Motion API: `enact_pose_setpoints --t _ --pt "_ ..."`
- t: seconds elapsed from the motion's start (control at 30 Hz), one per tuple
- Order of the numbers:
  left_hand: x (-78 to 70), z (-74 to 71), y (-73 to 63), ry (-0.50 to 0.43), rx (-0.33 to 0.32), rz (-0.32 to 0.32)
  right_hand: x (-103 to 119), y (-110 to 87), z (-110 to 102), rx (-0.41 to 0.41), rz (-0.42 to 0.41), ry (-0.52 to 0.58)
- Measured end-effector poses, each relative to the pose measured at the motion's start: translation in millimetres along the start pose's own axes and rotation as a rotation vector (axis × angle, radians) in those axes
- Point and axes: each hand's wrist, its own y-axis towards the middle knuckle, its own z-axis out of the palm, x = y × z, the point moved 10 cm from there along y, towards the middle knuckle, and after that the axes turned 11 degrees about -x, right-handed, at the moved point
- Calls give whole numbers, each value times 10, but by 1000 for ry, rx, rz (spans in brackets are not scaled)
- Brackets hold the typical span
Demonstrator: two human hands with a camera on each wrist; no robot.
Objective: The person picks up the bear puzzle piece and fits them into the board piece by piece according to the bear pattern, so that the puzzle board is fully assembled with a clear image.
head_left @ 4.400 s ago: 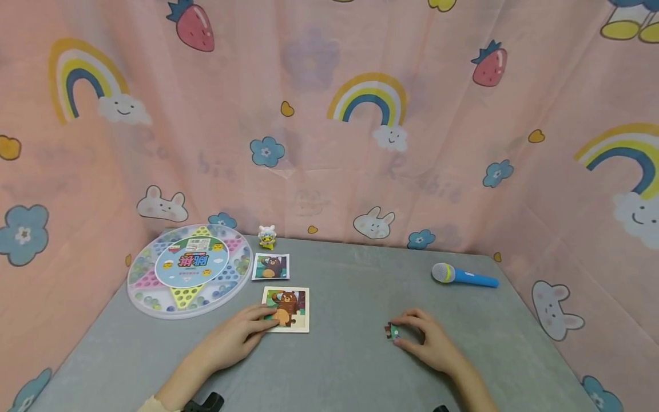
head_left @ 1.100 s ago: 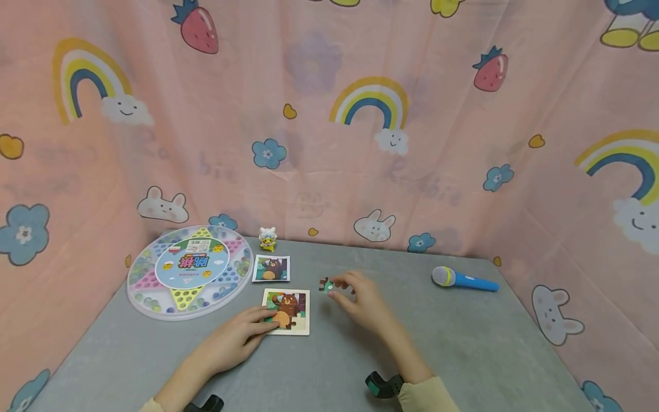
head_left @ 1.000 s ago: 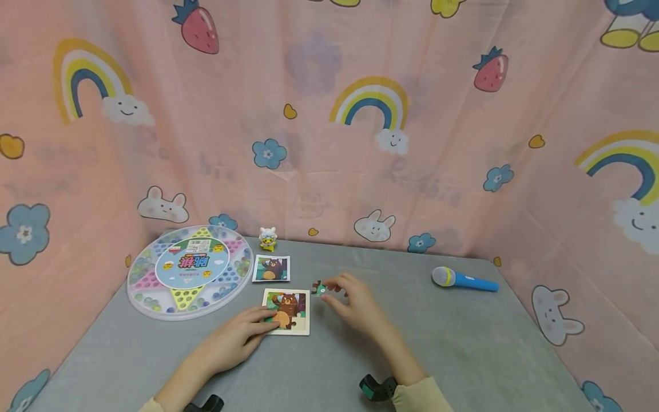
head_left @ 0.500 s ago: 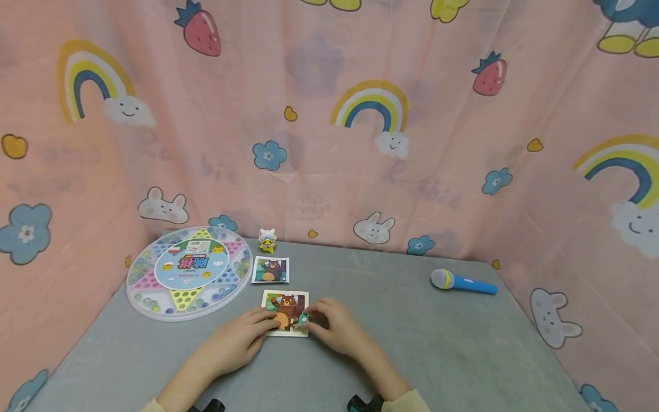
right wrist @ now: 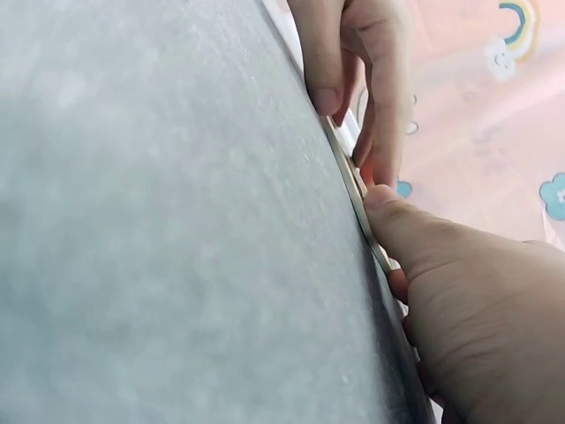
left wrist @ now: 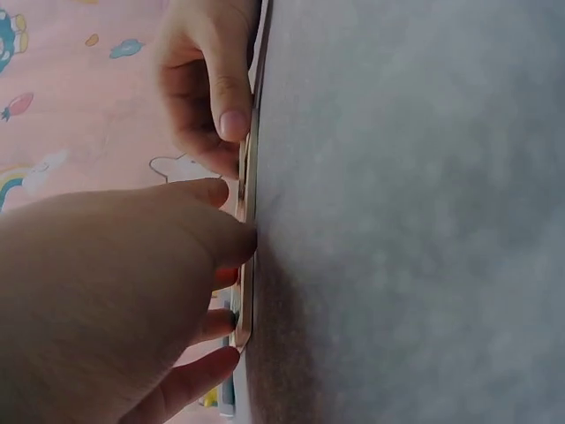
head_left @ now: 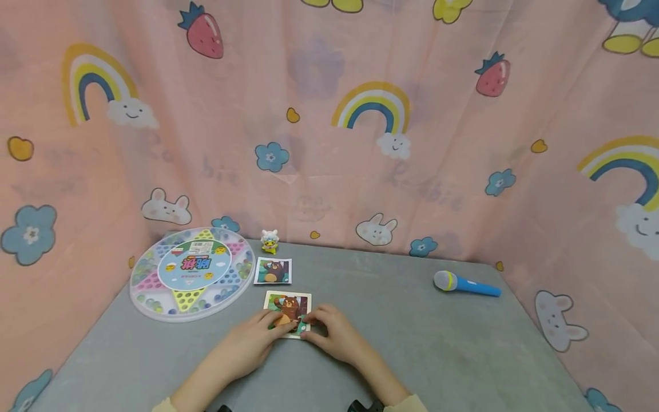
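A small square jigsaw puzzle [head_left: 289, 306] with a brown bear in a pale frame lies flat on the grey table. My left hand [head_left: 246, 347] holds its left and front side, the thumb at the front edge and the index finger reaching across the bear's lower part. At the lower right corner, my right hand [head_left: 336, 336] grips the puzzle's edge between thumb and fingers. A green puzzle piece [head_left: 303, 328] shows in that corner, partly covered by fingertips. Both wrist views show the frame edge-on, with the fingertips of the two hands close together along it.
Just behind the puzzle lies a picture card [head_left: 273, 271] with the same bear. A little figurine [head_left: 270, 242] stands near the curtain. To the left is a round Chinese checkers set [head_left: 193, 274]; a blue toy microphone [head_left: 467, 284] lies far right.
My right hand has brought the green puzzle piece leftward from the right side of the table down to the puzzle's lower right corner. My left index finger has slid rightward across the puzzle.
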Motion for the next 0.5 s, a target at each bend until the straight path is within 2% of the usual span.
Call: enact_pose_setpoints --t 0.27,0.5 --pt "3 12 16 41 21 0 -24 8 12 -38 0 -6" --pt "-32 -11 20 76 9 6 -13 18 20 -42 3 -4"
